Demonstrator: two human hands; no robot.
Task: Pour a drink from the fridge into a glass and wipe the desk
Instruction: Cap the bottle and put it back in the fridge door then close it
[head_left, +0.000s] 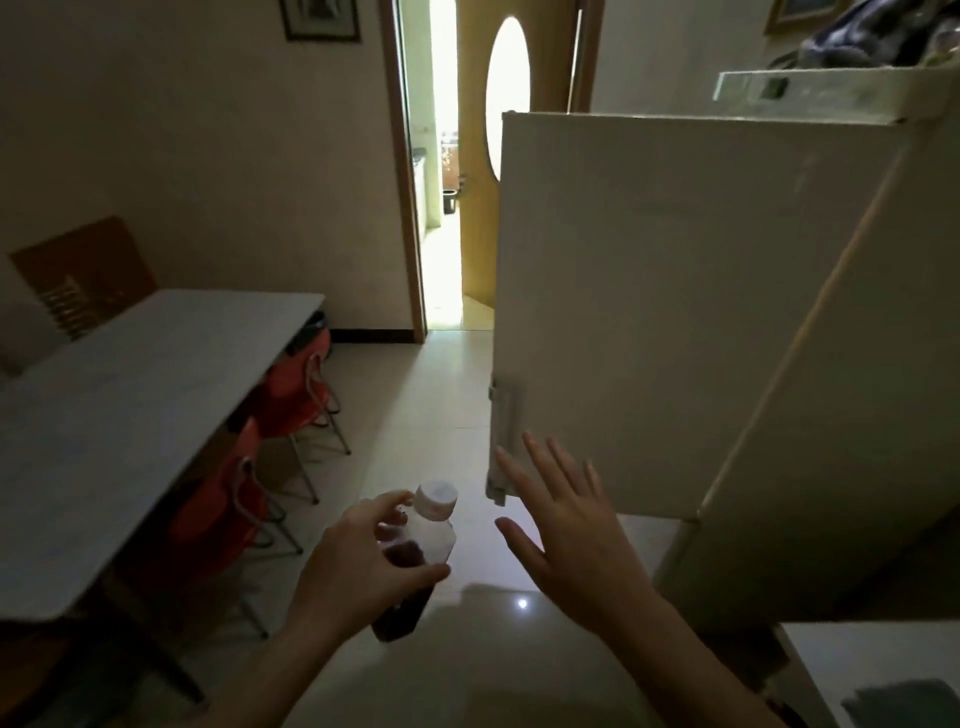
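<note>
Clear plastic is showing at the neck of the bottle (423, 540) we are gripping in our left hand (358, 566), with the fingers wrapped around its middle and the thumb lying across the front. Dark reddish-brown drink is filling the lower part, and a white cap (437, 498) is sitting on top. We are looking for a label or brand on the bottle, but nothing is readable; the hand is covering much of it and the room is dim.

Our right hand (566, 535) is hovering beside the bottle, spread wide with the fingers apart and holding nothing. Its fingertips are lying just beside the handle (504, 441) at the lower edge of the cream fridge door (649, 312), though we cannot tell whether they are touching it. The door is standing open, swung out toward us.

On our left, a grey desk (119, 415) is running along the wall, with red chairs (291, 384) tucked under it. A brown cardboard sheet (83, 275) is leaning against the wall behind the desk; it is carrying a pale printed mark that we cannot read. Ahead, a bright doorway (441, 208) is glowing, with a wooden door (498, 104) bearing an oval window standing beside it.
</note>
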